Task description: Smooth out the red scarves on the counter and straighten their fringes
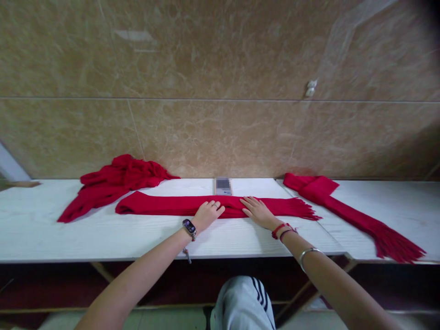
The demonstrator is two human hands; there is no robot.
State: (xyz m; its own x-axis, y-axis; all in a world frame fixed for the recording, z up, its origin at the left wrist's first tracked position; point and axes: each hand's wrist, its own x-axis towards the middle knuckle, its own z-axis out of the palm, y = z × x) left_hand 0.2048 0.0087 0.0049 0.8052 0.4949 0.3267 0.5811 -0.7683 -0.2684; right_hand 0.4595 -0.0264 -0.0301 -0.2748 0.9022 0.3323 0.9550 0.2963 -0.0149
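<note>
A long red scarf (165, 205) lies folded lengthwise on the white tabletop, its fringe pointing right. On its middle, my left hand (208, 215) has its fingers bent and gathered on the cloth; the thumb is hidden. My right hand (258, 212) rests a little to the right, palm down on the same scarf with its fingers stretched out. Between the two hands the fabric is slightly rumpled.
A crumpled red cloth (117, 178) sits at the back left. Another fringed red scarf (350, 213) stretches diagonally on the right. Behind the middle scarf, a small flat rectangular object (223, 186) lies near the tiled wall (206, 137). The white tabletop (85, 240) has a seam on the right.
</note>
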